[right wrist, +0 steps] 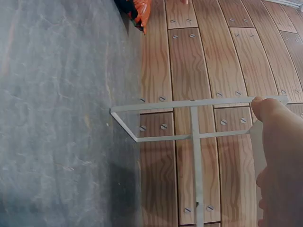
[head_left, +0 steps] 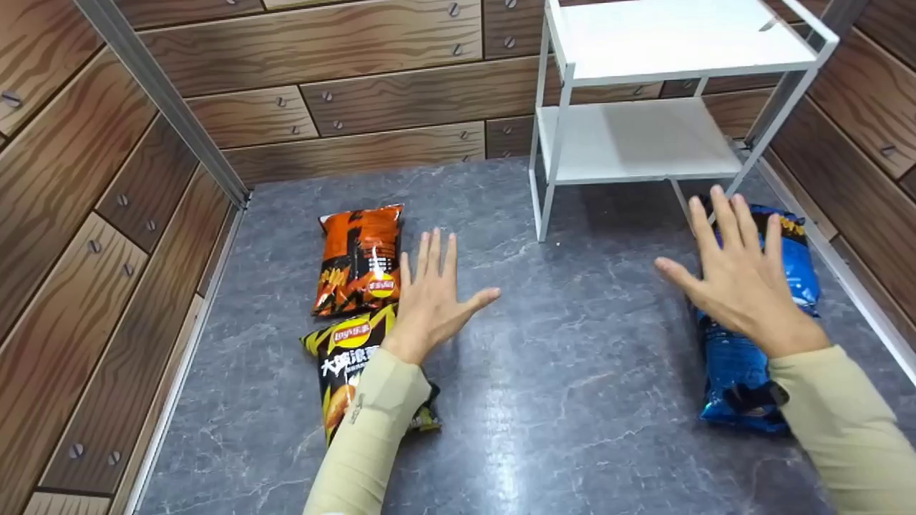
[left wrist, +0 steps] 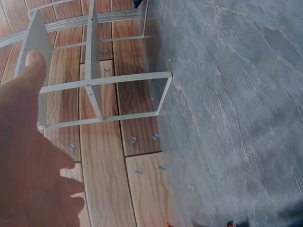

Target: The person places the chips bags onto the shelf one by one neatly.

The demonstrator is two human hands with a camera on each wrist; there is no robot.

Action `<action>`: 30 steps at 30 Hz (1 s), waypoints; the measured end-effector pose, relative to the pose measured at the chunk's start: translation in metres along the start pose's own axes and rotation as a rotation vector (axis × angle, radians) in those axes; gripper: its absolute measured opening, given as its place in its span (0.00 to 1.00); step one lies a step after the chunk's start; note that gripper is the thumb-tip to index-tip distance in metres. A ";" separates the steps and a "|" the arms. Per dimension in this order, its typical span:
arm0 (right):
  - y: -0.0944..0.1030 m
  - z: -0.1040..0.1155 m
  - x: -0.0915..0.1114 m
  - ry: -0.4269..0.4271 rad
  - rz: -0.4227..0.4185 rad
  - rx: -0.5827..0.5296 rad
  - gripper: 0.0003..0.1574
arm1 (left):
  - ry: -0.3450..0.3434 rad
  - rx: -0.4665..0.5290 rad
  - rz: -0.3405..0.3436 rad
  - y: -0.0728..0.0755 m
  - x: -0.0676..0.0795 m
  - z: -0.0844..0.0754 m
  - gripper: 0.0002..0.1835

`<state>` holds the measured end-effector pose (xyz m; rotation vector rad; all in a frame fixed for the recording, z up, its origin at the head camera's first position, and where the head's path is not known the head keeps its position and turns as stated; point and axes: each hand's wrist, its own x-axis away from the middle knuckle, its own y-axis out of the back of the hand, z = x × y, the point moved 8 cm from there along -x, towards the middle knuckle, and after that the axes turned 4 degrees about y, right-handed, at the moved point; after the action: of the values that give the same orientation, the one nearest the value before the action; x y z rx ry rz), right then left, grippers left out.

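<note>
My left hand (head_left: pixel 431 304) hovers with its fingers straight and thumb stuck out, next to the orange Lay's chip bag (head_left: pixel 351 250). Just nearer me lies the black-and-yellow Lay's chip bag (head_left: pixel 343 368), partly behind my left sleeve (head_left: pixel 372 429). My right hand (head_left: pixel 741 290), fingers spread wide, partly hides a bright blue bag (head_left: pixel 803 268) and a darker blue bag (head_left: pixel 733 365) on the grey floor (head_left: pixel 558 343). Beyond stands a white two-tier rack (head_left: pixel 687 36).
</note>
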<state>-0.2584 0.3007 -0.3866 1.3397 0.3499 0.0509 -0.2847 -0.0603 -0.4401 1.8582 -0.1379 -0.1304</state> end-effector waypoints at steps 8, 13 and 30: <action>0.025 -0.001 -0.021 0.033 -0.084 -0.007 0.54 | -0.010 0.184 -0.026 0.007 -0.026 -0.017 0.50; 0.044 -0.004 -0.036 0.025 -0.152 -0.014 0.50 | -0.021 0.298 -0.076 0.014 -0.043 -0.027 0.40; 0.104 -0.005 -0.103 0.060 -0.351 0.063 0.40 | -0.145 0.543 -0.191 0.048 -0.094 -0.086 0.29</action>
<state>-0.3399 0.3059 -0.2656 1.3239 0.6370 -0.2146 -0.3650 0.0224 -0.3678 2.4031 -0.1012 -0.3912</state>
